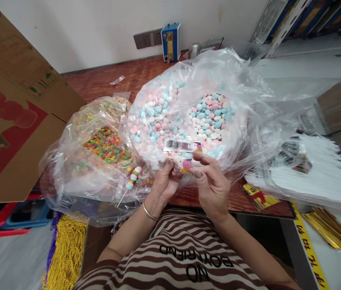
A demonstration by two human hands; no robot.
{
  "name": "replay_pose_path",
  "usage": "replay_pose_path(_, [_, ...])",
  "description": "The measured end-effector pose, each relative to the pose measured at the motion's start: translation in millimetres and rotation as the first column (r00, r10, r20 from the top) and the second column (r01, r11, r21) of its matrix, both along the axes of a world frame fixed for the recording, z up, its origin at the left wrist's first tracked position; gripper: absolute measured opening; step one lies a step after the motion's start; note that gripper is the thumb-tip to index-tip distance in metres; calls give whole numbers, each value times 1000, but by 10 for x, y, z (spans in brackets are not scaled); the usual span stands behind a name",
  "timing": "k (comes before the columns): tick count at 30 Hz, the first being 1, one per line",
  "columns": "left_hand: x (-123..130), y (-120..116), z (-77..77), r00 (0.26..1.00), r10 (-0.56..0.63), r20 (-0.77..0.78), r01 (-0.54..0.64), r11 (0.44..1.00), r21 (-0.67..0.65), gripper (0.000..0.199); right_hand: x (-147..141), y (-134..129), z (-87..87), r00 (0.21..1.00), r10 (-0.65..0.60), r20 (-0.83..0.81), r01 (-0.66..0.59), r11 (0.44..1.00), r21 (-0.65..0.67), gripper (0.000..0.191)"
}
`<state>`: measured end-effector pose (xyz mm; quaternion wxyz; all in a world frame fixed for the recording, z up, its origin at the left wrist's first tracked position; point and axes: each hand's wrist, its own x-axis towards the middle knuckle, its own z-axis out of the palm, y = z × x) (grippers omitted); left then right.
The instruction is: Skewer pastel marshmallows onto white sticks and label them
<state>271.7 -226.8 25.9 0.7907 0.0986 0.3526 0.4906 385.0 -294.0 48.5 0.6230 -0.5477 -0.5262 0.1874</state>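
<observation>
A small clear wrapper with colourful print (pixel 186 164) is between my two hands. My left hand (pixel 164 183) pinches its left end between thumb and fingers. At the other end, the curled fingers and thumb of my right hand (pixel 214 183) close on the wrapper's edge. Just above, a similar printed wrapper (pixel 180 145) lies on the big bag of pink, white and blue candies (pixel 209 114). Left of my left hand, a short stick of threaded candies (pixel 133 178) rests on a bag of small multicoloured ring pieces (pixel 106 145).
A tall cardboard box (pixel 22 100) stands at the left. White paper sticks (pixel 306 173) lie in plastic at the right, near a yellow packet (pixel 261 196) and gold ties (pixel 330 227). A blue device (pixel 171 42) sits by the wall on the wooden table (pixel 98 82).
</observation>
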Motion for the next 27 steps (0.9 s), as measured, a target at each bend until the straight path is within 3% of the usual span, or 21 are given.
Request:
replay_pose_path(4, [-68,20,-7,997,-25,67,30,997,-71,47,-47,-85,77,988,48,145,-64,992,110,21])
replay_pose_path(10, [-182,34,105,995,18,100,-22,999,42,49,-97,-108,119,982,15,189,-47,985,165,24])
replay_pose_path(13, [-512,116,263,985,155,75,-166,972,169,42,-164,-79,84,980,17,198,-51,985,166,24])
replay_pose_path(15, [-867,156,384,952,300,65,-306,903,303,40,-281,-26,31,955,177,239,-209,972,111,22])
replay_pose_path(17, [-1258,137,484,902,425,82,-418,807,416,40,-479,50,-45,851,421,315,-442,897,-6,18])
replay_pose_path(19, [-1603,56,538,862,495,110,-481,730,485,42,-747,136,-133,663,614,429,-597,779,-192,23])
replay_pose_path(23, [-2011,-156,490,823,549,146,-538,672,510,49,-1361,309,-303,256,784,566,-538,602,-590,24])
replay_pose_path(25, [-2098,-221,428,804,576,149,-566,663,490,49,-1642,390,-374,154,839,522,-484,524,-700,27])
replay_pose_path(27, [-2147,-248,373,789,598,138,-586,665,463,49,-1864,458,-428,122,868,482,-450,481,-753,27])
